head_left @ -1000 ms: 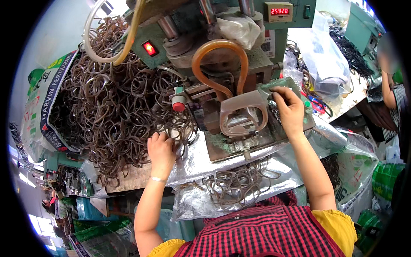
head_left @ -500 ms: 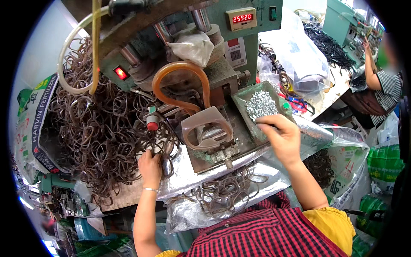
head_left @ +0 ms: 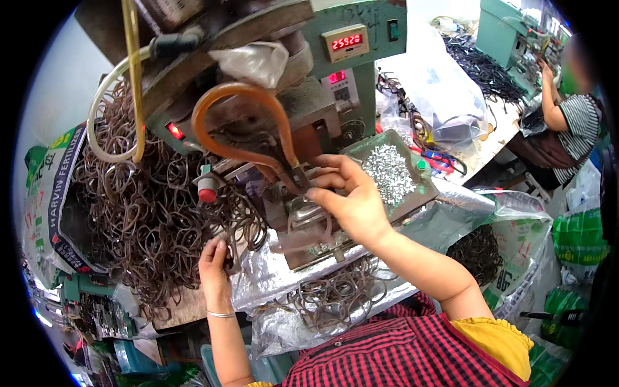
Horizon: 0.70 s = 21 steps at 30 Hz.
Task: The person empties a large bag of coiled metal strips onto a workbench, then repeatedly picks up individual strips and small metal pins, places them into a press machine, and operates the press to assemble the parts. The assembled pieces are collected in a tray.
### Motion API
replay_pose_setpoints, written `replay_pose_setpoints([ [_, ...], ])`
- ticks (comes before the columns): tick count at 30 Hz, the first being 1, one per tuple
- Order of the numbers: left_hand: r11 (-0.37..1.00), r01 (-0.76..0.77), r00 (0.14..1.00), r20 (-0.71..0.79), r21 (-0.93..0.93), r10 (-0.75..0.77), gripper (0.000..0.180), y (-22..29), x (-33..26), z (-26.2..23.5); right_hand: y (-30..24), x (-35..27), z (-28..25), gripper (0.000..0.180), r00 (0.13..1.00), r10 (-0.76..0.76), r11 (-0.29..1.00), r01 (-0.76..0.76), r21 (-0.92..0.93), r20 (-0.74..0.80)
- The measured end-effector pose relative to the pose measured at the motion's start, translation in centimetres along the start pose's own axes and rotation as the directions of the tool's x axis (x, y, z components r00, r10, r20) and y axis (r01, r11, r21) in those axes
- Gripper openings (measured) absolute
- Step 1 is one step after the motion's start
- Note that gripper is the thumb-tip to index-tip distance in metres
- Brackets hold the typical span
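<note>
The left forearm (head_left: 231, 348) ran toward nearly 12 o'clock, wrist (head_left: 220, 309) about straight. The left hand (head_left: 215, 277) lay toward 8 o'clock, its fingers (head_left: 207, 250) curled. The right forearm (head_left: 429, 266) slanted toward 10 o'clock. The right hand (head_left: 360, 206), at 3 o'clock near centre, showed bent fingers (head_left: 342, 168) above the thumb (head_left: 324, 198).

Red-black checked apron (head_left: 387, 345), orange loop handle (head_left: 240, 89)

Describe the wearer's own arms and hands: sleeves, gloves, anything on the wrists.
Left hand and right hand: no gloves. Forearms bare. Right sleeve: short, yellow, ruffled hem; only a yellow sliver shows at left. Thin silvery bracelet on the left wrist; none on the right.
</note>
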<state>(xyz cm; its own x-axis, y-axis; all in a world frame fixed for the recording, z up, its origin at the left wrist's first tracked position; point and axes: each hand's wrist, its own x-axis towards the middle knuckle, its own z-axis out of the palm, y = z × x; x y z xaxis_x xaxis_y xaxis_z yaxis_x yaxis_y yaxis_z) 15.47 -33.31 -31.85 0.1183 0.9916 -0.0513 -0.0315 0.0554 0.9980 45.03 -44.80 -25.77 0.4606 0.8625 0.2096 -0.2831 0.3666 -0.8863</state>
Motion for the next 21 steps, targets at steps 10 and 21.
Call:
replay_pose_setpoints([
  [10, 0.206, -0.615, 0.745, 0.476, 0.761, 0.468, 0.015, 1.9, -4.5, 3.9, -2.6, -2.5, -3.6, 0.043, 0.960, -0.188, 0.825, 0.270, -0.497, 0.210],
  [21, 0.603, -0.167, 0.943, 0.305, 0.780, -0.133, 0.012, 2.4, -4.8, 2.7, 3.1, -3.8, -13.9, 0.031, 0.904, -0.424, -0.028, 0.044, -0.999, 0.052],
])
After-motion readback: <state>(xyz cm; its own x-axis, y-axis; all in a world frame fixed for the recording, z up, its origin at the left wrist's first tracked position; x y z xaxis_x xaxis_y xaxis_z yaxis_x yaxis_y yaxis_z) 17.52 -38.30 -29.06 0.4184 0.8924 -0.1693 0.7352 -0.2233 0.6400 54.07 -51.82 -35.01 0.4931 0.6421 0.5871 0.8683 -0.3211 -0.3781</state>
